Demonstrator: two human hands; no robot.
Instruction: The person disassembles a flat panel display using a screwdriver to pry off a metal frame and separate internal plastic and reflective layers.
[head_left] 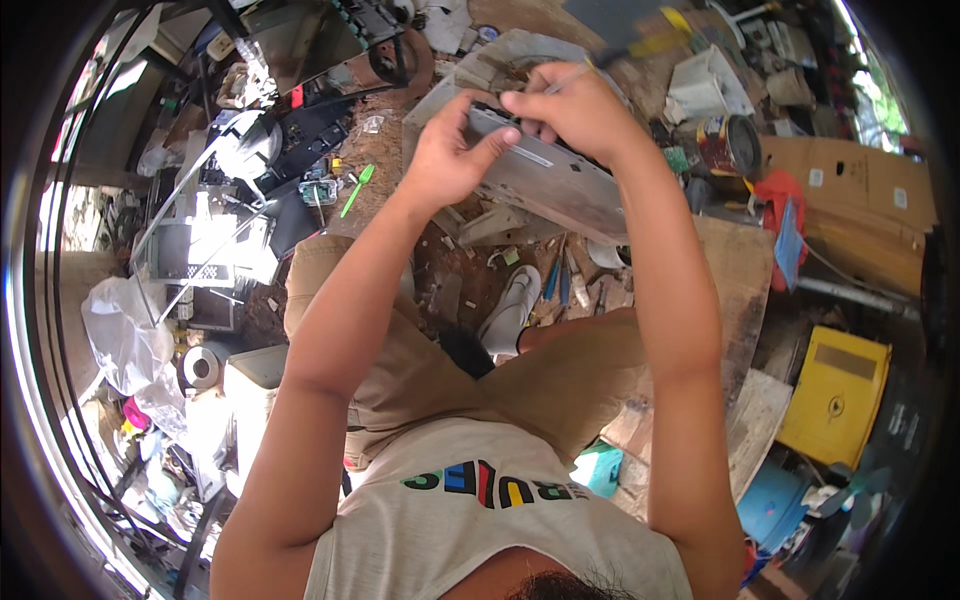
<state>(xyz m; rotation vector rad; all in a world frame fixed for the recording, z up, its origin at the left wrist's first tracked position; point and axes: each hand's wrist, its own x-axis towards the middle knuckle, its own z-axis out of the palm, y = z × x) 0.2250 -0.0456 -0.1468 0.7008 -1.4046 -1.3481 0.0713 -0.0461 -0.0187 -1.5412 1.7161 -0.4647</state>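
"Since you're starting close in, what's nearest?"

"The person's own pale shirt (pixel 500 530), then tan trousers (pixel 420 385) with the knees spread. Off to the right sits a yellow case (pixel 835 400), with a wooden board (pixel 740 290) between it and the right arm."

"And between the knees?"

"A foot in a white shoe (pixel 512 312). Just beside it lie some slim blue tools (pixel 564 285), among scraps on the ground."

"Where's the thing being handled?"

"Out past the knees, at the upper middle: a flat silver panel (pixel 565 180), tilted, with a pale strip on its face. The left hand (pixel 450 155) has its grip clamped on the panel's near left corner, thumb across the face."

"What about the other one?"

"The right hand (pixel 585 110) is at the panel's top edge. Its grip is curled closed, holding a tool (pixel 660 35) by the thin shaft; the yellow-and-black handle sticks out beyond, blurred. Whether the fingertips also pinch the edge, I can't tell."

"Anything farther out?"

"A green plastic fork (pixel 364 179) lies left of the hands. To their right, a tin can (pixel 728 146) lies on its side near a white container (pixel 708 85), with a cardboard box (pixel 850 185) beside them."
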